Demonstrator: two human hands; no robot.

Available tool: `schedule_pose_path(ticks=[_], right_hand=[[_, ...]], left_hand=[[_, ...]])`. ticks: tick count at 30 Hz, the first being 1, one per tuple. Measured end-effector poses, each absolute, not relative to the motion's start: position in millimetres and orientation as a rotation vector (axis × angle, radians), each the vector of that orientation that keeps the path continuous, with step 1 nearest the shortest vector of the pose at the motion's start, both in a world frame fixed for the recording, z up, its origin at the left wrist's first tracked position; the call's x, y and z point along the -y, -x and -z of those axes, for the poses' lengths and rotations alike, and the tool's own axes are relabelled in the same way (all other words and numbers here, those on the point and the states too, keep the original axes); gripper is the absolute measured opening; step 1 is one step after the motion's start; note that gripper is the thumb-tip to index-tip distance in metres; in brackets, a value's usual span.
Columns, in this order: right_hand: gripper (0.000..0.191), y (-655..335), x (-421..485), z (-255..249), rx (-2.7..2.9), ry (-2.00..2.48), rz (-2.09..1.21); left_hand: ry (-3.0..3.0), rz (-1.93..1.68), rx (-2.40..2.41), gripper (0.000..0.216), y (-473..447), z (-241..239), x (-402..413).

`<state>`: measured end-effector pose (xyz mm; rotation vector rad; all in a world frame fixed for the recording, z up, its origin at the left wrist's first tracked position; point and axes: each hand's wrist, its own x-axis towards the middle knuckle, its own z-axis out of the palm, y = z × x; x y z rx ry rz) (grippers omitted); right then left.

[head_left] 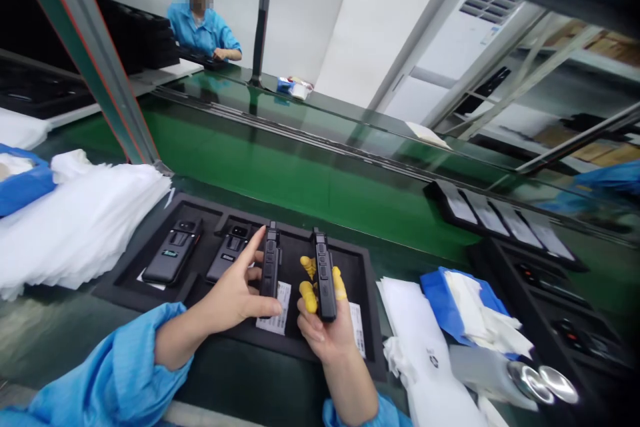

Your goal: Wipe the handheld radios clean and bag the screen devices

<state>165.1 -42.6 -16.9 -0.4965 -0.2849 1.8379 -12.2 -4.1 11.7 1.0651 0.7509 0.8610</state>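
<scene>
Hands apart, each closed on a unit: my left hand (225, 303) grips a black handheld device (270, 260); my right hand (333, 337), yellow finger cots (309, 297) on, grips a second device (326, 280). Both side-on over the black foam tray (371, 320). Left of my left hand, two more devices (173, 253) lie in slots. White sleeves (85, 220) farther left; blue pack (443, 303) right of my right hand.

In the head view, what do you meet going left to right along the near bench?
White sheet stack → lying device with green label → left hand gripping a device → right hand gripping another device → right-side blue packet → orange-marked device.
</scene>
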Motion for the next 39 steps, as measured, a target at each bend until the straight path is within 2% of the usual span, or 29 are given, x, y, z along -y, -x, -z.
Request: schedule_pose_path(ticks=[25, 29, 35, 39], right_hand=[[0.035, -165.0, 45.4, 15.7, 0.31, 0.532, -1.834], [0.036, -166.0, 45.2, 17.3, 0.338, 0.523, -1.837], [0.034, -165.8, 45.6, 17.3, 0.304, 0.514, -1.836], [0.032, -165.7, 45.7, 17.0, 0.275, 0.502, -1.845]], left_hand=[[-1.064, -0.847, -0.782, 0.125, 10.5, -11.4, 5.5], [-1.063, -0.855, -0.794, 0.12, 10.7, -11.7, 6.2], [-1.132, -0.876, -0.801, 0.096, 9.7, -13.0, 8.0], [-1.131, -0.863, -0.764, 0.092, 12.3, -13.3, 7.4]])
